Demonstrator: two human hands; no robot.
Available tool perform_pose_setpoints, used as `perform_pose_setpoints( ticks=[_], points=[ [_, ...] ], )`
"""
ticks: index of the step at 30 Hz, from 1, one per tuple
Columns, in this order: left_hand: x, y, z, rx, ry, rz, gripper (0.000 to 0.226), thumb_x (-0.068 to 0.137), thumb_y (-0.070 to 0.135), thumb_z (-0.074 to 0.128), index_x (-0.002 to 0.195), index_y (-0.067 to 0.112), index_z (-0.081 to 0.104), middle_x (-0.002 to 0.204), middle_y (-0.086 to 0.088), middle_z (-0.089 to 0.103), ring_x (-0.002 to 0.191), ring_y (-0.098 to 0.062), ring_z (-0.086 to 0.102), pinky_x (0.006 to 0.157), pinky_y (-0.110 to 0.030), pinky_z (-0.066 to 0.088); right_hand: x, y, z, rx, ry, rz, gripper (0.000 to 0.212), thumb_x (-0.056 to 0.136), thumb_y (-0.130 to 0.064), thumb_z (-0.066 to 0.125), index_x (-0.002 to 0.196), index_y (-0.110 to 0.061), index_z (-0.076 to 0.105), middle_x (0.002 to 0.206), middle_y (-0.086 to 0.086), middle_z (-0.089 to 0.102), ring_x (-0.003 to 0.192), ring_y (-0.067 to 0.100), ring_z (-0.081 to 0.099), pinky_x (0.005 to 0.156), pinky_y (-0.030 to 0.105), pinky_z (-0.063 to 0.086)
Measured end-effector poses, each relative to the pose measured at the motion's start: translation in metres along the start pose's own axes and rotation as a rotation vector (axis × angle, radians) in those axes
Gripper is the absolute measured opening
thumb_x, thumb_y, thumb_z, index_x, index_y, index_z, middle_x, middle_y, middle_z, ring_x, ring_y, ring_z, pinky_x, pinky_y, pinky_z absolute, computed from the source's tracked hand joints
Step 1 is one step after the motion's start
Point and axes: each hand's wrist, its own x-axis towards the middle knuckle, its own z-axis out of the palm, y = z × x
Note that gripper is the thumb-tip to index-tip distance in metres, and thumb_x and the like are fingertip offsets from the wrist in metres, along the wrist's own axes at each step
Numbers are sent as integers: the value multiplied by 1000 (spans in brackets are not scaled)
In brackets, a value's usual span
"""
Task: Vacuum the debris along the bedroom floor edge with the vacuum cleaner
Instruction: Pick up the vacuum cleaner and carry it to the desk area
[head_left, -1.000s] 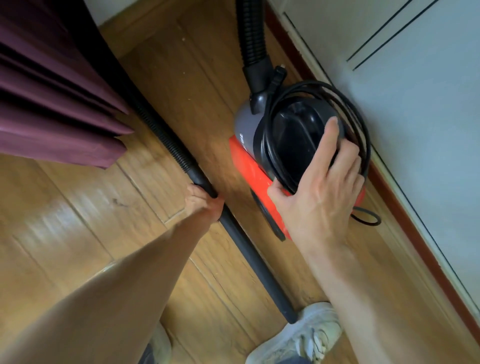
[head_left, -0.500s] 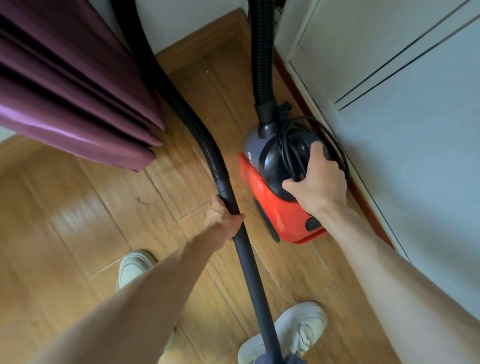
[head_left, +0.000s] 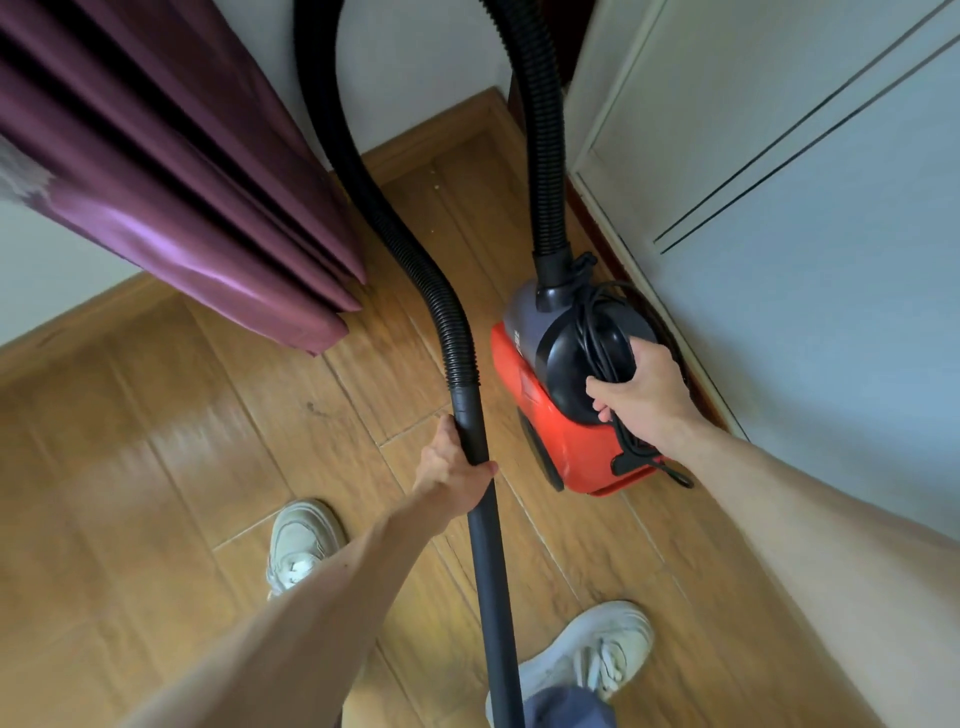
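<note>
"Where did the vacuum cleaner (head_left: 566, 415) stand?"

"On the wooden floor (head_left: 156, 467), its red body just beside the white cupboard panel (head_left: 779, 234), near the corner. The right hand (head_left: 641, 397) was curled over the black top, gripping the coiled cord (head_left: 597, 332) and, I think, a handle beneath it. My guess is that let the body be shifted without the cord spilling."

"And the other hand?"

"The left hand (head_left: 452, 467) was wrapped round the rigid black tube (head_left: 491, 561), just below the ribbed hose (head_left: 400, 249), to steer it. The nozzle end ran out of sight near the white shoes (head_left: 304, 540). The hose looped up past the purple curtain (head_left: 182, 171). A few pale specks (head_left: 439, 180) lay by the skirting (head_left: 426, 140), well apart from the tube, so I judged the edge not yet cleaned."
</note>
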Motion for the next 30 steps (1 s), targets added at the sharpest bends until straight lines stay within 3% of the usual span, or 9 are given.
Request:
perform_pose_setpoints(
  ticks=[5,9,16,18,21,26,30],
  points=[
    [-36,-14,-21,10,-9,7,41,80,17,74,105,29,43,100,-1,59,94,-29,64,78,-51,60,-43,0,15,35,36,5,15,76,2,66,82,-10,62,61,3,65,48,15,63,46,22,48],
    [-64,-24,-35,61,-17,31,42,81,17,74,107,26,43,93,2,55,91,-27,63,77,-50,60,-79,-14,19,68,27,40,16,76,1,65,85,-12,63,66,10,67,50,17,62,46,20,49],
    [-104,-21,-75,141,-20,100,40,80,18,74,102,25,42,85,3,58,82,-26,64,75,-49,60,-137,-42,45,106,114,114,14,75,-2,65,82,-12,59,69,13,68,48,20,65,47,29,55],
    [-110,-18,-87,211,8,156,40,80,19,74,103,22,42,86,1,59,88,-31,64,81,-47,57,-156,-48,56,149,155,146,17,75,-3,65,87,-15,60,69,10,69,49,19,67,48,31,56],
    [-124,-13,-103,317,24,238,37,82,20,72,102,20,41,88,-2,59,90,-34,62,84,-42,53,-183,-52,71,221,245,191,37,76,-8,67,109,-18,54,87,10,67,60,22,70,50,24,57],
    [-153,-12,-117,467,-5,364,33,84,21,68,103,17,41,90,-5,63,87,-34,61,75,-34,45,-224,-58,88,329,425,197,51,79,-5,65,114,-31,39,88,9,66,57,26,69,57,44,61],
    [-179,-18,-120,512,-3,435,35,84,21,69,106,15,43,94,-8,65,92,-37,61,74,-34,42,-259,-62,92,366,522,222,56,83,-10,64,124,-30,32,85,5,64,62,27,70,62,43,61]
  ],
)
